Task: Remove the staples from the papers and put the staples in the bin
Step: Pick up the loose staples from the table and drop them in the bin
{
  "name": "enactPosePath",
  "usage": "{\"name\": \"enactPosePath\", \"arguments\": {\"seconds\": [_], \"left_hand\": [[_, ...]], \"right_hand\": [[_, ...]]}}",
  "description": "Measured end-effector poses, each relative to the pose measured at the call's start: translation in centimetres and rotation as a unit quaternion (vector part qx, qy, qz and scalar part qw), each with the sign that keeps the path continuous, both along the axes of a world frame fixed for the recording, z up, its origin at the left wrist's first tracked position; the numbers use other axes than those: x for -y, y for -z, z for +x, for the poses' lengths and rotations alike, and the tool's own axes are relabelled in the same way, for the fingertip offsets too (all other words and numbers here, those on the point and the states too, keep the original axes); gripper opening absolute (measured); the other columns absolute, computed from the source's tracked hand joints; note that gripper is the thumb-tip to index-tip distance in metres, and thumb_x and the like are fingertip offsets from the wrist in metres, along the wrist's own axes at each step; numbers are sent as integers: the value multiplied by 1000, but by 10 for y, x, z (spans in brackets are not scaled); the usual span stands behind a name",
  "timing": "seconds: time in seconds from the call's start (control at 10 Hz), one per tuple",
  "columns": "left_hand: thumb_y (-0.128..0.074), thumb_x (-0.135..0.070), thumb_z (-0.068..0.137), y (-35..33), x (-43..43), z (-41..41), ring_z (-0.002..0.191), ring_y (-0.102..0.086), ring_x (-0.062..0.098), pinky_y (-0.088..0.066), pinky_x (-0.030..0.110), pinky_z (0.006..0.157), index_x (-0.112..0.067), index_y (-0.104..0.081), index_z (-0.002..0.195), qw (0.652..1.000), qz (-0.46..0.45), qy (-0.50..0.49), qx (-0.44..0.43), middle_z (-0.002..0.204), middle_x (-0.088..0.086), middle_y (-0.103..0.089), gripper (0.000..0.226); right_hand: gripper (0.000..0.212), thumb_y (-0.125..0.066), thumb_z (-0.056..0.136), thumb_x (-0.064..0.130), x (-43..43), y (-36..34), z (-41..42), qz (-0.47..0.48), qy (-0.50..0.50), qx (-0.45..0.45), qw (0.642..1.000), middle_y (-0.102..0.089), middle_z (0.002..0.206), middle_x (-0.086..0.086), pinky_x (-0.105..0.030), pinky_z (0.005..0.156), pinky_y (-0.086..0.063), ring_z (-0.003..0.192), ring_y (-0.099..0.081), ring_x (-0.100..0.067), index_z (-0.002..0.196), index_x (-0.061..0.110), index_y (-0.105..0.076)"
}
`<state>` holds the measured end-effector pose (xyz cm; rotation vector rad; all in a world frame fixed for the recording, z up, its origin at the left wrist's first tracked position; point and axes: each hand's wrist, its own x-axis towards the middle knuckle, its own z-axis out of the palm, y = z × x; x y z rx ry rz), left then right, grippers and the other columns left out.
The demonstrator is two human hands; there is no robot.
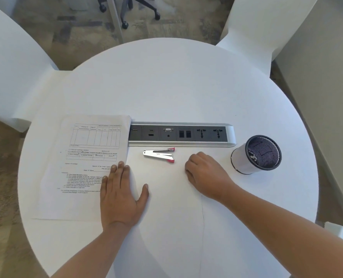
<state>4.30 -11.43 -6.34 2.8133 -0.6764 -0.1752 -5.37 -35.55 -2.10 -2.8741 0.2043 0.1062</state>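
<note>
A stack of printed papers (pixel 82 165) lies on the left of the round white table (pixel 166 87). My left hand (pixel 122 195) rests flat, fingers spread, on the stack's right edge. A metal staple remover with red tips (pixel 159 155) lies on the table between my hands. My right hand (pixel 204 173) sits knuckles up with its fingers curled under, to the right of the remover; I cannot see anything in it. A black mesh bin with a white wrap (pixel 256 154) stands at the right. No staple is visible.
A socket strip (pixel 181 134) is set into the table behind the remover. White chairs stand at the left (pixel 12 63) and at the back right (pixel 266 27). An office chair base (pixel 130 9) is on the carpet beyond.
</note>
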Motion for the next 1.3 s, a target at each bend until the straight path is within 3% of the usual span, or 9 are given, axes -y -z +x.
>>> {"name": "enactPosePath", "arguments": {"seconds": [0.1,0.2,0.3,0.4,0.7,0.8,1.0,1.3], "left_hand": [[-39,-62,84,1,0,1,152,-28,23,-16,45,125,-8,-42,148,1000,3,1,2,160,6,-38,83],[-39,-61,84,2,-1,0,152,-27,24,-17,46,126,-8,-41,148,1000,4,4,1,160,7,-37,83],[-39,-62,84,2,-1,0,152,-27,24,-18,46,125,-8,-40,148,1000,7,4,3,160,7,-37,83],[-39,-62,84,3,-1,0,152,-27,24,-17,46,125,-8,-40,148,1000,7,5,1,160,7,-37,83],[-38,-62,84,1,0,0,152,-25,23,-17,46,125,-9,-40,148,1000,6,1,-2,161,6,-35,83],[-39,-61,84,1,0,0,152,-25,23,-17,45,125,-8,-40,148,1000,5,1,-2,161,6,-36,83],[-39,-62,85,1,0,0,153,-24,23,-16,45,126,-9,-40,148,1000,7,1,-4,162,5,-35,83],[-39,-61,84,0,0,-1,153,-25,23,-16,45,126,-8,-40,148,1000,6,2,-5,161,6,-35,83]], "right_hand": [[7,-60,85,8,11,-10,-7,29,89,19,995,-63,85,-6,-39,70,-50,82,-57,-29,84,9,-67],[19,-60,85,6,25,-18,-12,89,230,41,968,-65,103,-7,-34,78,-51,94,-61,-26,102,10,-68],[28,-63,87,15,29,-18,-15,112,265,-19,958,-62,113,-7,-34,84,-51,98,-63,-25,115,11,-65],[37,-66,85,29,22,-17,-15,116,248,-58,960,-60,113,-4,-34,85,-51,99,-61,-24,119,15,-62],[31,-60,87,32,0,-14,-4,85,205,-60,973,-57,108,-3,-37,77,-52,99,-55,-24,114,17,-63],[25,-57,89,29,-3,-14,0,70,201,-58,975,-58,103,-4,-36,73,-52,92,-55,-24,109,16,-64],[17,-50,86,4,-5,-12,5,52,186,-59,979,-60,88,-8,-38,61,-54,71,-56,-28,90,10,-65],[19,-54,81,7,-2,-18,0,126,251,-26,959,-68,84,-1,-32,66,-52,75,-61,-24,84,16,-71]]}}
